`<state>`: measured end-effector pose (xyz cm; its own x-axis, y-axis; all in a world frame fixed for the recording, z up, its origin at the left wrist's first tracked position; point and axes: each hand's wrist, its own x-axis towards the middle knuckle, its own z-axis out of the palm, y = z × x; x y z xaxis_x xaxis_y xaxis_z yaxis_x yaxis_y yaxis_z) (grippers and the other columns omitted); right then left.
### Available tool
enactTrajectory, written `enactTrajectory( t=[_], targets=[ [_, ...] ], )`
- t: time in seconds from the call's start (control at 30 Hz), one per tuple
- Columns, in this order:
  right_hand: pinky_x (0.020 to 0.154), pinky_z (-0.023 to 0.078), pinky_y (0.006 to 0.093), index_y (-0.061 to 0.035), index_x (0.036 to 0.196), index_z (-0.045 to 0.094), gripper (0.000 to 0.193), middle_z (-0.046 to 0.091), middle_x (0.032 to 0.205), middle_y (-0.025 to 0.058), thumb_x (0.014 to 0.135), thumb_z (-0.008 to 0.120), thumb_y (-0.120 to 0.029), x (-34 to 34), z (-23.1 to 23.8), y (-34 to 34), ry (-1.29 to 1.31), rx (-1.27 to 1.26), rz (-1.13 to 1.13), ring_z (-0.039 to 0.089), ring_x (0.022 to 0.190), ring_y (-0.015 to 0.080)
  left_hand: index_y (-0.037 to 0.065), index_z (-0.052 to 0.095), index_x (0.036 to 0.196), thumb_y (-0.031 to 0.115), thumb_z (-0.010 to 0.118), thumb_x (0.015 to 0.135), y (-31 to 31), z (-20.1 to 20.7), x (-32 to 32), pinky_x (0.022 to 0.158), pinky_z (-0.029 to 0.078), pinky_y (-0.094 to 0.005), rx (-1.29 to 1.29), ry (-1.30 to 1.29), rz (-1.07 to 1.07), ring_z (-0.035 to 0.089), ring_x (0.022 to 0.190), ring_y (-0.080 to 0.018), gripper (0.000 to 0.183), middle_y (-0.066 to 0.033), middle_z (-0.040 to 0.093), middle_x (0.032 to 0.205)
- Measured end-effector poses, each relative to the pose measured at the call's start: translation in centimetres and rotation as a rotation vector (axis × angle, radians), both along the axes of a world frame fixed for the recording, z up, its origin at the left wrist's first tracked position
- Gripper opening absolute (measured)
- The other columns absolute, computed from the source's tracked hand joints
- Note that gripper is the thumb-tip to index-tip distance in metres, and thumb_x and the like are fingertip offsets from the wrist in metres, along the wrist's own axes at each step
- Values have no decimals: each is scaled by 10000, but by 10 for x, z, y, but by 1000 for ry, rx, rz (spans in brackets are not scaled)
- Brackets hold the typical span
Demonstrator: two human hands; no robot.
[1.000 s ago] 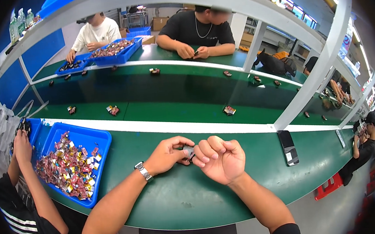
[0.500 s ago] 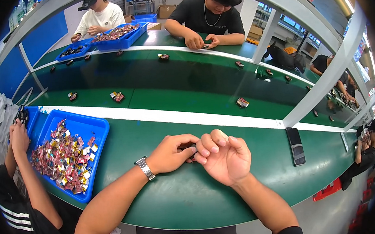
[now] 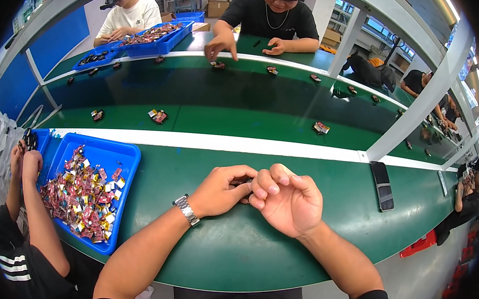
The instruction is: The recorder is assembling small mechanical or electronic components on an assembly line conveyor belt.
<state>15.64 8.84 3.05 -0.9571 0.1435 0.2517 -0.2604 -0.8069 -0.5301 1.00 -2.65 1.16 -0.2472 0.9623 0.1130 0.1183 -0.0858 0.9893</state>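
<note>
My left hand point(image 3: 220, 191), with a metal watch point(image 3: 186, 210) on its wrist, is closed in a pinch above the green worktable point(image 3: 214, 252). My right hand point(image 3: 290, 202) is turned palm up beside it, fingers curled in, their tips meeting the left fingertips. A small dark bit shows between the two hands, but the fingers cover it and I cannot make out its kind. Left of my left forearm is a blue tray point(image 3: 130, 175) heaped with small reddish circuit boards point(image 3: 86, 201) with white and yellow parts.
Beyond a white rail point(image 3: 222, 145) runs a green conveyor belt point(image 3: 237, 116) carrying scattered small assemblies point(image 3: 321, 128). A phone point(image 3: 382, 186) lies to the right, near a slanted metal post point(image 3: 415, 90). Co-workers sit at left and opposite, with another blue tray point(image 3: 155, 47) across the belt.
My hands hold nearly the same pose. The co-worker opposite has parted their hands and reached one over the belt. The left neighbour's hands have shifted. Assemblies on the belt appear slightly farther right.
</note>
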Motion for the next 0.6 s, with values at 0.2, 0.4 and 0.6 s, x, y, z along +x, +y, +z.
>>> enactTrajectory(
  t=[0.2,0.4,0.6],
  targets=[
    [794,406,342,-135,810,401,237,474,858,61,934,477,-323,0,3,-1,18,2,-8,461,885,213,-15,611,1130,37,542,962,2,-4,-2,697,555,-249,-6,-133,28,640,822,-103,188,-66,673,948],
    [575,346,260,-125,828,389,248,385,698,13,1000,422,-301,4,14,12,-63,92,-72,352,636,125,1,574,1194,110,554,972,3,4,-1,789,566,-287,149,-369,198,602,1010,-130,248,-82,615,1119],
    [452,222,227,-128,872,412,223,271,566,-39,1026,383,-286,3,11,4,-220,117,35,215,505,72,1,542,1221,146,627,942,1,4,6,876,523,-318,238,-178,132,573,1096,-170,325,-133,597,1235]
  ],
)
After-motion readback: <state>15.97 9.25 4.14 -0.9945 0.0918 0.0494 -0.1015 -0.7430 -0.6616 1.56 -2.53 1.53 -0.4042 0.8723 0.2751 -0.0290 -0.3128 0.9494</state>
